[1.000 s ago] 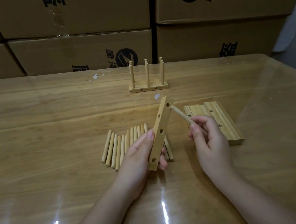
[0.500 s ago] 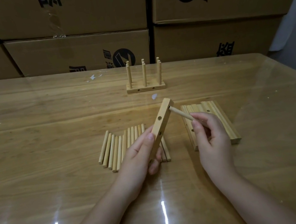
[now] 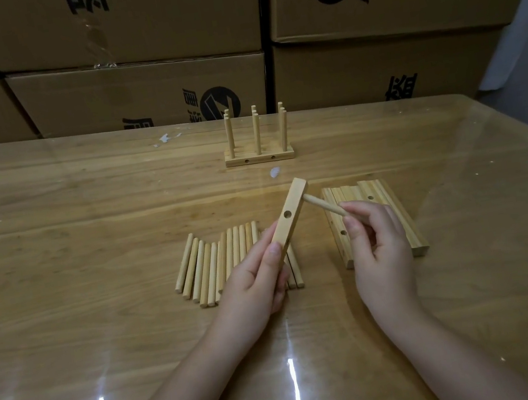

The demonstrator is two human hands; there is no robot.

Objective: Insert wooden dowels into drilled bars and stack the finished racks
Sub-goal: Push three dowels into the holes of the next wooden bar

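Observation:
My left hand [image 3: 254, 280] grips the lower end of a drilled wooden bar [image 3: 292, 214], held tilted above the table with its top end leaning right. A dowel [image 3: 323, 205] sticks into the bar's top hole from the right side, and my right hand [image 3: 376, 241] pinches its outer end. Loose dowels [image 3: 212, 265] lie in a row on the table under and left of my left hand. More drilled bars [image 3: 390, 205] lie side by side beneath my right hand. Finished racks [image 3: 259, 152] with upright dowels stand further back.
Stacked cardboard boxes [image 3: 135, 82] form a wall along the table's far edge. The wooden table [image 3: 57, 247] carries a glossy transparent cover. Small white scraps [image 3: 166, 138] lie near the back. The table's right corner [image 3: 467, 101] borders a pale wall.
The bar has turned so its drilled face looks more to the left. The dowel's tip has gone into the top hole, and my right hand has followed it a little.

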